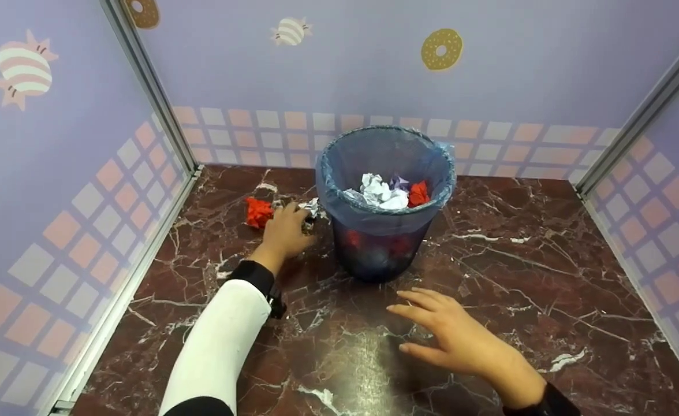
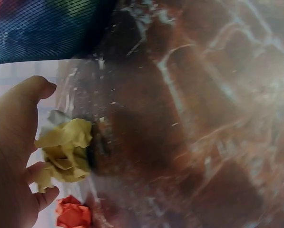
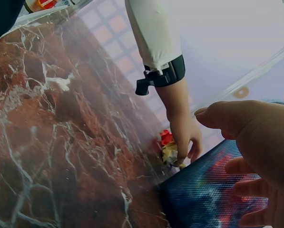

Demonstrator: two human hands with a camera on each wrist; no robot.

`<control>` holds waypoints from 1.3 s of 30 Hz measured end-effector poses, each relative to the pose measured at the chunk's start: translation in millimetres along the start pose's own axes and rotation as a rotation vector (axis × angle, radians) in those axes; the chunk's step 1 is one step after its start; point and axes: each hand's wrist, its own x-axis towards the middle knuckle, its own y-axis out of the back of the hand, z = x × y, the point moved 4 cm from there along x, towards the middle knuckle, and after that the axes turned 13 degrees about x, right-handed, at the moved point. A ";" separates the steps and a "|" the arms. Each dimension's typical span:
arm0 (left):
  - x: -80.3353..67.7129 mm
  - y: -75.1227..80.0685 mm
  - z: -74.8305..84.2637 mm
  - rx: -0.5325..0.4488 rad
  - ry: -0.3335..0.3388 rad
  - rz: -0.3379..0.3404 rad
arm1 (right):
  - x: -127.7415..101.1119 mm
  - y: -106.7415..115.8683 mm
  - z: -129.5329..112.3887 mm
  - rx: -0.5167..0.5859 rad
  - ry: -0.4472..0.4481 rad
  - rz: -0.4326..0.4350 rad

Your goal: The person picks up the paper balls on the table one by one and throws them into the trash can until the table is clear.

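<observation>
My left hand (image 1: 286,231) reaches down over a crumpled yellow paper ball (image 2: 68,149) left of the mesh bin (image 1: 374,260). In the left wrist view its fingers lie against that ball while the thumb stands apart, so no pinch shows. Just to the left lies a red paper ball (image 1: 258,212). A white paper ball (image 1: 312,207) sits between the hand and the bin, partly hidden. Empty and with fingers spread, my right hand (image 1: 455,335) is held in front of the bin, to its right.
A bluish plastic liner (image 1: 385,222) covers the bin's rim. Inside are white paper balls (image 1: 377,189), a purple one (image 1: 399,182) and a red one (image 1: 418,194). Purple patterned panels (image 1: 362,69) enclose the dark red marbled tabletop (image 1: 518,277) at the back and sides.
</observation>
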 end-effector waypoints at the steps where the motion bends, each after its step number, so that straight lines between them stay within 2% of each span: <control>1: -1.7 -2.4 -0.4 0.001 0.007 0.003 | -0.3 -1.7 -0.3 0.010 0.002 -0.002; 6: -8.7 -13.4 -2.4 -0.009 0.052 0.008 | -1.7 -8.1 -0.7 0.037 0.000 -0.012; 12: -14.6 -26.1 -3.6 -0.069 0.041 -0.016 | -3.4 -10.4 1.2 0.064 -0.031 -0.014; 16: -17.9 -33.0 -8.1 -0.063 0.042 -0.043 | -3.5 -11.8 1.5 0.072 -0.024 -0.012; 39: -23.8 -33.0 -20.8 -0.191 -0.038 -0.002 | -6.5 -12.6 5.5 0.081 -0.030 0.014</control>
